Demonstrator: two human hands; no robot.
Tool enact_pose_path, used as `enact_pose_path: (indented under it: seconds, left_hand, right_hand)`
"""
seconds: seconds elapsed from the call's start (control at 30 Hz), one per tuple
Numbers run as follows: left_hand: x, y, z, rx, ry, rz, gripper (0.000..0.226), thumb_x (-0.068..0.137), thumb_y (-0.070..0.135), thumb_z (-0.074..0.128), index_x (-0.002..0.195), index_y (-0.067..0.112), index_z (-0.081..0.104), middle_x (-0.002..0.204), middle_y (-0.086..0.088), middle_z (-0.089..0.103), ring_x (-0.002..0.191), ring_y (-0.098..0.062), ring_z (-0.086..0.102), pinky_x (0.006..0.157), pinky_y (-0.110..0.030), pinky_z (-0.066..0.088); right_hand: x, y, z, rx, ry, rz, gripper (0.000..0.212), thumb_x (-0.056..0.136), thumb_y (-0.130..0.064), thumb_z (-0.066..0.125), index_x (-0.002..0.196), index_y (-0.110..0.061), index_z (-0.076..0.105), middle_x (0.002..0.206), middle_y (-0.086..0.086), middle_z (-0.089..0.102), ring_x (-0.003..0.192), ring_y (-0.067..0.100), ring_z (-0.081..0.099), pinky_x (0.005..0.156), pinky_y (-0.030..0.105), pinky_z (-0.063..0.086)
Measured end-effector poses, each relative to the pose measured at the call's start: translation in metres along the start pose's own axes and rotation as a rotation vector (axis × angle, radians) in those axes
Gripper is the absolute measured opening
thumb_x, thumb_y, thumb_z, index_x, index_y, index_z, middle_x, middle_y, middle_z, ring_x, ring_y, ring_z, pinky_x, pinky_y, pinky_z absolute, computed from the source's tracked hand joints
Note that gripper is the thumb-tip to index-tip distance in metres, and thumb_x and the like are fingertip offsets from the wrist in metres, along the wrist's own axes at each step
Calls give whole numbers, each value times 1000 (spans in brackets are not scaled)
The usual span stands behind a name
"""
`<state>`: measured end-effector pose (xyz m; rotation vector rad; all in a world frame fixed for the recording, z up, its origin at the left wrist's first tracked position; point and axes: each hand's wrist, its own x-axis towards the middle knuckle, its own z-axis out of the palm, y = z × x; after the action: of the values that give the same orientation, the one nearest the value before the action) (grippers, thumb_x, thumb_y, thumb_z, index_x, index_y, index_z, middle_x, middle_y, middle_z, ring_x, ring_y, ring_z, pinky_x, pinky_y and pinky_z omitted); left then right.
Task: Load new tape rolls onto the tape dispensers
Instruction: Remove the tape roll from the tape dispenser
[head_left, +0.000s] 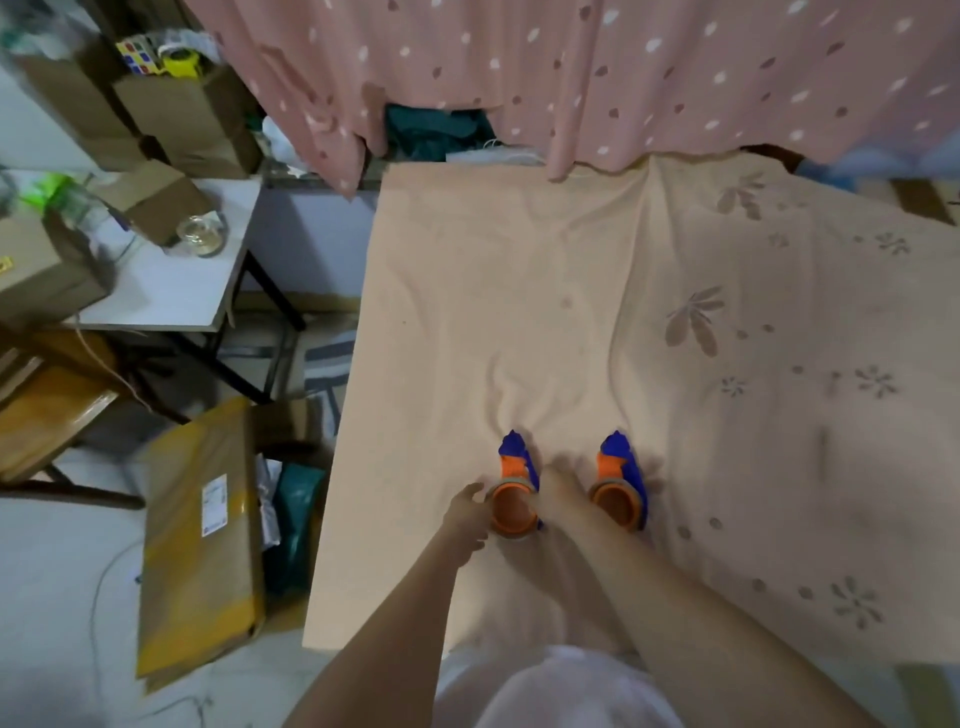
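A lived-in home room used for packing: a pink spotted curtain (571, 78), a cloth-covered counter (519, 291), and cardboard boxes (182, 109) stacked beside a side table (171, 291).

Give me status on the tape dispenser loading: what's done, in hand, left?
Done: both blue-and-orange dispensers, the left dispenser and the right dispenser, stand side by side on the cloth-covered table; each seems to carry a roll, though blur hides detail. In hand: left hand and right hand flank the left dispenser's roll; grip unclear. Left: probably seating or threading that roll, if anything.
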<state>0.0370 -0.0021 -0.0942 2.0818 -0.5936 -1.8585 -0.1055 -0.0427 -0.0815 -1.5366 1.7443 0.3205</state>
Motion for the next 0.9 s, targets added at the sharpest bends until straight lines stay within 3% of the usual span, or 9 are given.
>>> enact_pose_path:
  seconds: [0.13,0.3,0.57,0.67,0.8,0.9]
  left_hand:
    - [4,2,7,43,-15,13,50,96,12,45,145,21,50,107,-13,62,78,-26,54,60,-29,44]
    - [8,6,7,38,-9,4,47,93,9,48,139,18,54,103,-16,61,77,-27,55,61,-33,47]
    - [7,14,6,-32,9,24,34,98,28,54,129,15,61,98,-6,65,80,-30,65,63,-32,56]
    - [3,25,9,-148,50,44,34,102,35,47,125,13,60,112,-10,63,94,-32,63,70,-37,54]
    - [-22,55,29,-296,-52,75,26,102,41,46,100,23,65,108,-7,65,105,-32,63,78,-39,55]
    - [-42,78,61,-373,-238,132,39,102,46,44,116,18,67,114,-11,72,105,-30,66,89,-43,54]
  right_hand:
    - [7,0,5,1,5,22,33,101,-34,48,115,-7,60,112,12,68,101,29,66,92,40,53]
    - [16,2,4,-30,-35,2,33,97,-28,59,122,-6,57,117,12,66,107,28,64,92,36,53]
    - [17,5,-6,21,-14,39,17,98,-16,50,110,-7,59,107,11,67,97,28,65,85,35,53]
    - [9,9,-28,79,71,28,18,95,-17,49,94,-8,65,92,10,70,89,28,67,84,37,53]
    - [-17,29,-59,344,175,9,27,82,-9,60,59,-16,47,54,-1,52,58,21,55,54,29,41]
    - [-42,52,-82,521,312,-29,28,77,-11,67,55,-21,53,49,-9,56,50,10,54,46,17,39]
